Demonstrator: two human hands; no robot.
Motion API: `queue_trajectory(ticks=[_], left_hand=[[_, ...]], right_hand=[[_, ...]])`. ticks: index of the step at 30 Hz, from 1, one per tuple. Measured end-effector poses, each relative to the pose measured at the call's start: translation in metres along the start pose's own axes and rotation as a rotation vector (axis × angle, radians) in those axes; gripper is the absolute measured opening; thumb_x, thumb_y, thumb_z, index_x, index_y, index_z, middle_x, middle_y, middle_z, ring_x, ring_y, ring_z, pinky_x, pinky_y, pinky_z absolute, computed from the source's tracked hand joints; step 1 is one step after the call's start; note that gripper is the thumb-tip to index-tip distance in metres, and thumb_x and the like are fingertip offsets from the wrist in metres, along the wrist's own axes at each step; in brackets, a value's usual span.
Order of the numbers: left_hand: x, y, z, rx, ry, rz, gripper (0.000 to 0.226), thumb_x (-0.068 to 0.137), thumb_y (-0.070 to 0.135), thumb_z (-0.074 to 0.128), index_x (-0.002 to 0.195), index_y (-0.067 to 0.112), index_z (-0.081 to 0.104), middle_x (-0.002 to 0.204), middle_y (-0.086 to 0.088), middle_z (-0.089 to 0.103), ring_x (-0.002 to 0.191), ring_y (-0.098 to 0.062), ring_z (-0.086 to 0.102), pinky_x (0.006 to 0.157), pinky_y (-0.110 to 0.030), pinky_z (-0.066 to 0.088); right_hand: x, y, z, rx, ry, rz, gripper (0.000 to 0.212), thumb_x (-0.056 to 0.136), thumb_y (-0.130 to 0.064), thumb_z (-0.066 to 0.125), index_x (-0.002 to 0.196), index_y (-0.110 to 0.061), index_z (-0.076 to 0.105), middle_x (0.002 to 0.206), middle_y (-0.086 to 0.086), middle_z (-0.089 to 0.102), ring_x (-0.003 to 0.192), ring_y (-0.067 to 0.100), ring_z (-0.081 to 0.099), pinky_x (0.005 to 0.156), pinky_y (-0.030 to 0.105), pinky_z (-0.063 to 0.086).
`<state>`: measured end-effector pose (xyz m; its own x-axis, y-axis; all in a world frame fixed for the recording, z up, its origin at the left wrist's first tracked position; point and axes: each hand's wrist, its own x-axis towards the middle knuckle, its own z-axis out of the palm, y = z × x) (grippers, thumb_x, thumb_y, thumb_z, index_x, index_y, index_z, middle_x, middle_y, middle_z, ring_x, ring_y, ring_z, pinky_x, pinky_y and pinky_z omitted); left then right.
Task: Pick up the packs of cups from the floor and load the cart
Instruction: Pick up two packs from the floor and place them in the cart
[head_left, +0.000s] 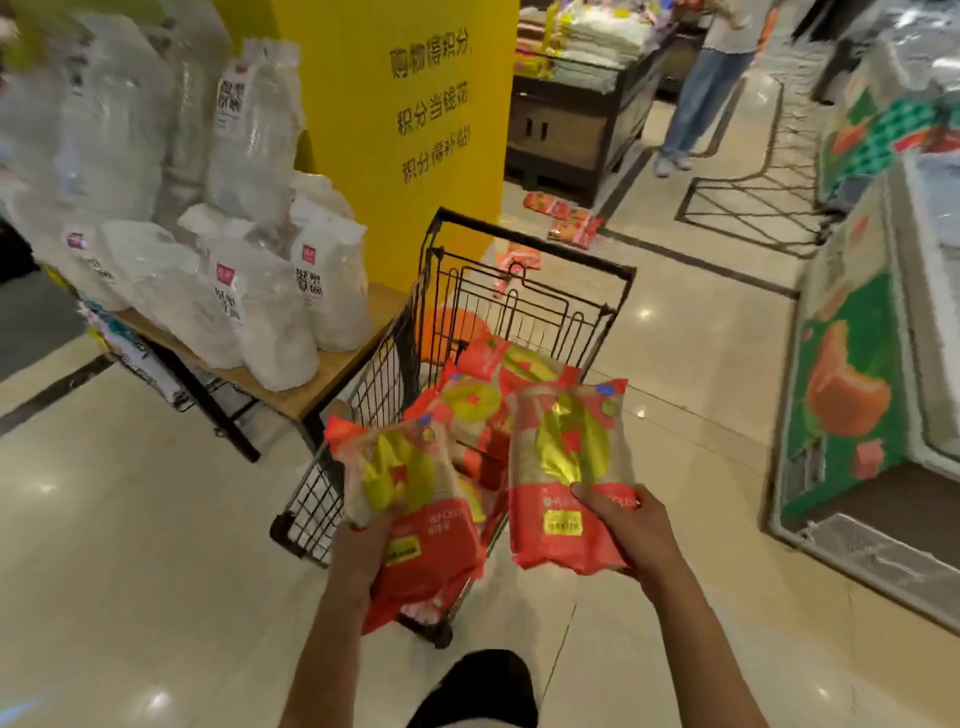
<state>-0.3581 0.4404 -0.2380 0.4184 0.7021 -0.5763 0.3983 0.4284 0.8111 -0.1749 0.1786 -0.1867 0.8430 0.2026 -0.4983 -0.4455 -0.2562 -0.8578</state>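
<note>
A black wire cart (524, 291) stands in front of me with several red and gold packs of cups (483, 395) lying inside. My left hand (363, 545) grips one red pack (415, 499) by its lower end, over the cart's near left corner. My right hand (623, 525) holds another red pack (566, 467) over the cart's near right side. More red packs (566, 218) lie on the floor beyond the cart, by a dark display stand.
A low wooden table (291, 389) with white packs of cups (270, 312) stands left of the cart. A yellow pillar (395, 130) rises behind it. A freezer chest (872, 395) lines the right side. A person (701, 88) stands far back.
</note>
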Motion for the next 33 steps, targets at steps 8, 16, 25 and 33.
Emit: queue_trajectory(ticks=[8, 16, 25, 33], left_hand=[[0.055, 0.0, 0.075, -0.132, 0.246, -0.12, 0.055, 0.084, 0.037, 0.08, 0.119, -0.003, 0.066, 0.11, -0.012, 0.071, 0.104, -0.033, 0.068, 0.094, -0.043, 0.054], [0.072, 0.0, 0.134, -0.186, 0.453, -0.184, 0.057, 0.056, 0.06, 0.084, 0.097, 0.028, 0.062, 0.094, -0.004, 0.071, 0.09, -0.029, 0.069, 0.088, -0.053, 0.058], [0.088, -0.004, 0.185, -0.384, 0.562, -0.432, 0.061, 0.078, 0.046, 0.083, 0.12, 0.012, 0.054, 0.107, -0.012, 0.07, 0.092, -0.033, 0.071, 0.078, -0.047, 0.062], [0.099, -0.007, 0.222, -0.199, 0.857, -0.542, 0.077, 0.058, 0.062, 0.088, 0.099, 0.002, 0.066, 0.095, -0.016, 0.074, 0.085, -0.033, 0.071, 0.082, -0.051, 0.06]], right_hand=[[0.163, -0.056, 0.008, -0.111, -0.192, 0.024, 0.068, 0.054, -0.035, 0.098, 0.111, -0.012, 0.069, 0.098, 0.009, 0.079, 0.084, 0.03, 0.078, 0.076, 0.055, 0.063], [0.299, -0.127, 0.037, -0.296, -0.386, -0.017, 0.064, 0.054, -0.04, 0.095, 0.107, -0.013, 0.073, 0.092, 0.009, 0.08, 0.082, 0.031, 0.078, 0.071, 0.048, 0.064], [0.412, -0.17, 0.073, -0.615, -0.621, 0.059, 0.083, 0.035, -0.049, 0.096, 0.106, -0.016, 0.069, 0.096, 0.008, 0.078, 0.087, 0.029, 0.076, 0.08, 0.05, 0.063], [0.46, -0.176, 0.097, -0.688, -0.986, 0.126, 0.046, 0.063, -0.028, 0.093, 0.102, -0.012, 0.073, 0.092, 0.008, 0.08, 0.081, 0.023, 0.078, 0.065, 0.032, 0.06]])
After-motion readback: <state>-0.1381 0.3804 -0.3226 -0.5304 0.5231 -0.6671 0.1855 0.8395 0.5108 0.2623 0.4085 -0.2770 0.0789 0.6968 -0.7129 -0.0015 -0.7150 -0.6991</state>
